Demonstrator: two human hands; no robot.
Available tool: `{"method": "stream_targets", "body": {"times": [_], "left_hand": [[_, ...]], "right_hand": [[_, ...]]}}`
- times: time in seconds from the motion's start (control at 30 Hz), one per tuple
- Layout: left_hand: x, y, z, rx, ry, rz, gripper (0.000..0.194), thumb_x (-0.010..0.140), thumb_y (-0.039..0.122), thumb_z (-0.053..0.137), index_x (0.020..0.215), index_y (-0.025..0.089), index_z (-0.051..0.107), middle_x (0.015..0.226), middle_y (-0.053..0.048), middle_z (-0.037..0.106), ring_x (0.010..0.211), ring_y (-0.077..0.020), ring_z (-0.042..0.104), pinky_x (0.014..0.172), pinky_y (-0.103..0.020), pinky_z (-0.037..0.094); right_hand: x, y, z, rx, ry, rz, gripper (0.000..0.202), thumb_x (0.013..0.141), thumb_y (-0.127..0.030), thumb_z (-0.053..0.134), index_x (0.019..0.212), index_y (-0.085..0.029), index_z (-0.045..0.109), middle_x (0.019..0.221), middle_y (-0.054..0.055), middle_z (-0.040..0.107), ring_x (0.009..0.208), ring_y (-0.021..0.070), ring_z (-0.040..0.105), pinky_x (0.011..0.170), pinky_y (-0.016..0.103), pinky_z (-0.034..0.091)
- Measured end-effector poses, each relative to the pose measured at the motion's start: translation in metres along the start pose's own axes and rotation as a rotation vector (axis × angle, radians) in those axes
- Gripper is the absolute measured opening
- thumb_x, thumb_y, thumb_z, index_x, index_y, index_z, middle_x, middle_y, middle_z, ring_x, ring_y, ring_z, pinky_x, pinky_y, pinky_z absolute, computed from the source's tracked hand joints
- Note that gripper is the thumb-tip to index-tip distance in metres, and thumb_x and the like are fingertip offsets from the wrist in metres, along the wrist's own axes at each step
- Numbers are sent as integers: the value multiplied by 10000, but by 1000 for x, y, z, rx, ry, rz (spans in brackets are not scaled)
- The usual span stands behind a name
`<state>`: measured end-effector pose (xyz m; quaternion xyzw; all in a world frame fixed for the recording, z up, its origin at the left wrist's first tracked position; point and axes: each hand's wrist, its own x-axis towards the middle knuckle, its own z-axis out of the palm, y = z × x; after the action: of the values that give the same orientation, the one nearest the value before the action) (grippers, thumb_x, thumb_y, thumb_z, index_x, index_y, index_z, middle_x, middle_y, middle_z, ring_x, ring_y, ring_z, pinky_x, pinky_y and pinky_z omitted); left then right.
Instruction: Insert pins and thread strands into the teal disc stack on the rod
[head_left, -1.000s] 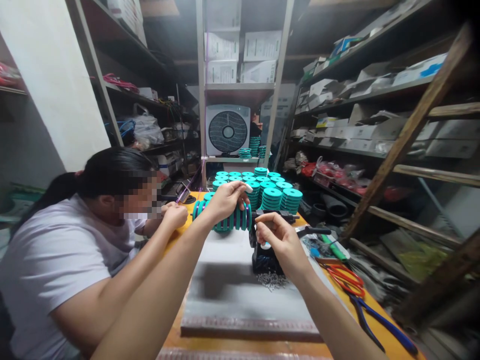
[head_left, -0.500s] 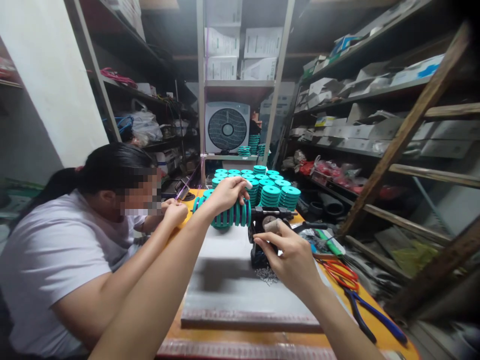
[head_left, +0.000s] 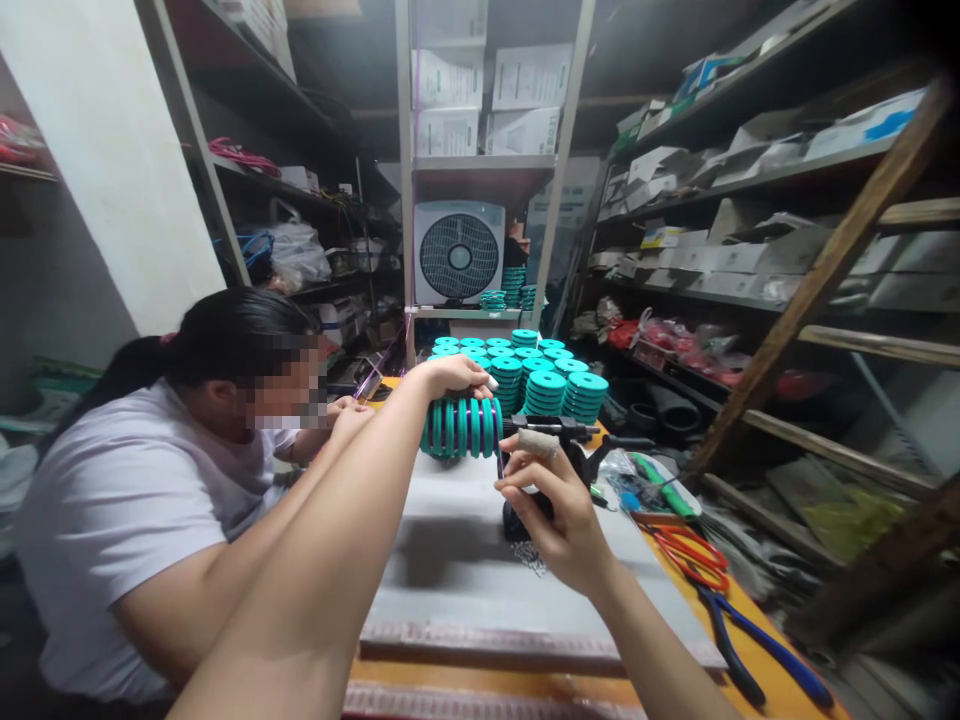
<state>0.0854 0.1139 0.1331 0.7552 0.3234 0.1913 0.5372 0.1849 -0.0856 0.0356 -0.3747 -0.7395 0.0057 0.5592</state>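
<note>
A row of teal spools (head_left: 461,428) with purple line between them sits on the shaft of a black winding device (head_left: 551,430). My left hand (head_left: 454,375) rests over the top of the spools, fingers bent, a white covering on one fingertip; what it holds, if anything, is hidden. To the right of the spools, my right hand (head_left: 551,490) pinches a thin purple line between its fingertips, with a beige wrap round one finger. Small silvery pieces (head_left: 529,558) lie on the white board (head_left: 450,590) below the device.
Stacks of teal spools (head_left: 545,393) stand behind the device. Blue-handled pliers (head_left: 772,650) and orange-handled scissors (head_left: 694,557) lie at the right. A person (head_left: 142,500) sits at the left, hands near the table. A fan (head_left: 459,255) stands on the shelf behind.
My right hand has moved left to the end of the spool row, its fingertips now closed on the line. My left hand has shifted slightly, and the view has moved a little.
</note>
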Motion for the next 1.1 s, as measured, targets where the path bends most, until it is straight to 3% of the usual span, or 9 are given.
{"method": "stream_targets", "body": {"times": [0.17,0.33,0.4,0.47,0.57,0.7,0.9,1.0,1.1], "left_hand": [[3,2,-2,0,-47,-118,148,815,145,638,687,96,693,619,-40,669,536,-86,570,608,-208,459],[6,2,-4,-18,-72,-184,215,862,101,552,699,95,691,594,-29,648,555,-83,573,629,-197,459],[7,2,-5,-23,-75,-189,215,861,94,551,698,93,691,601,-28,650,556,-79,569,650,-198,462],[6,2,-4,-27,-77,-187,203,856,97,563,701,90,693,616,-33,656,564,-80,572,669,-204,466],[3,3,-3,-27,-68,-173,191,851,113,576,703,87,694,624,-39,659,573,-85,575,677,-213,468],[-1,3,0,-13,-27,-117,198,847,130,584,682,97,688,602,-28,653,552,-77,554,630,-194,462],[-1,1,1,4,3,-44,181,804,139,640,632,99,679,613,-49,673,521,-80,552,586,-195,452],[-2,1,0,8,5,-34,209,822,118,602,630,94,679,608,-54,675,518,-82,554,585,-198,451],[-3,1,0,14,12,-23,210,822,119,596,630,98,678,591,-44,672,515,-82,552,584,-197,455]], "right_hand": [[-2,9,11,375,45,153,120,915,-212,514,876,-240,625,1145,67,539,1024,186,555,864,361,462],[-1,4,27,508,160,298,136,910,-296,538,864,-239,652,931,32,572,773,131,577,661,271,487],[-3,2,36,442,173,391,155,911,-320,533,838,-221,629,814,5,546,586,96,526,539,247,449],[-6,2,44,211,167,434,197,924,-319,502,793,-207,597,734,-11,508,524,92,496,488,243,403],[-6,7,55,-184,136,390,228,922,-255,482,725,-194,580,772,20,523,615,126,526,572,268,401],[-6,8,59,-298,62,343,201,906,-203,476,757,-192,610,846,63,573,670,164,561,601,288,391],[-30,-19,27,-247,-86,267,262,911,-281,514,666,-202,566,1003,89,679,868,211,655,680,296,468],[-33,-29,-5,-229,28,230,325,933,-269,471,619,-206,526,863,57,695,772,174,643,615,278,446],[-18,-31,-32,-314,237,195,182,915,-265,512,780,-219,624,861,36,683,732,159,610,626,282,440]]}}
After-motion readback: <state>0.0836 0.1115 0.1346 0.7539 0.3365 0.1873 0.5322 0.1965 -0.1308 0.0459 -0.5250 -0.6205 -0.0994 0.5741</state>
